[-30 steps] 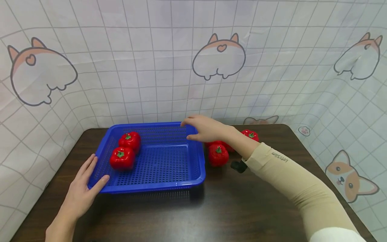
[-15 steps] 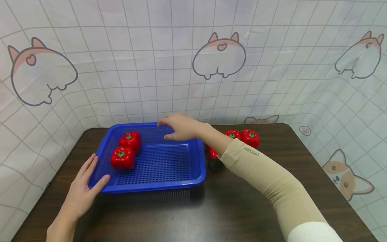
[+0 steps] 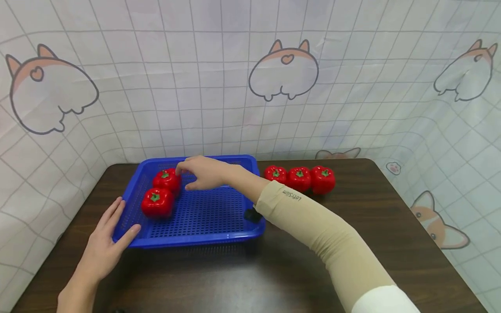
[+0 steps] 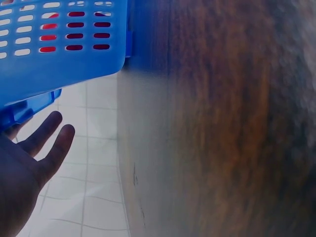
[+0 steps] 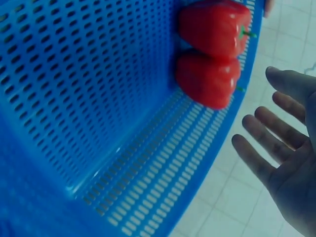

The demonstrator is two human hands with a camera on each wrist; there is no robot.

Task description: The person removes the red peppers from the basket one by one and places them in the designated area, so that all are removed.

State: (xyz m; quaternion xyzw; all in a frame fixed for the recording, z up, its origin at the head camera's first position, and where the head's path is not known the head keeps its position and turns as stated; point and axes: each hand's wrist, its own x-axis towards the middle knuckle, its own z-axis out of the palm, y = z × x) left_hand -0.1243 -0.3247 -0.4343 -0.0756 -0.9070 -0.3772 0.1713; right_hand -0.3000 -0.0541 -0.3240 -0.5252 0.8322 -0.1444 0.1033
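A blue perforated plastic basket stands on the dark wooden table. Two red bell peppers with green stems sit in its left part, a nearer pepper and a farther pepper. My left hand rests on the basket's left rim with fingers extended. Over the basket hovers my right hand, its fingertips overlapping the farther pepper in the head view. In the right wrist view, the right hand has its fingers spread and holds nothing, a short way from the peppers.
Three more red bell peppers stand in a row right of the basket: a left pepper, a middle pepper and a right pepper. A white gridded cloth with cartoon corgis hangs behind the table.
My right hand has moved left across the basket, from its right rim to the farther pepper. The left hand and the peppers have stayed in place.
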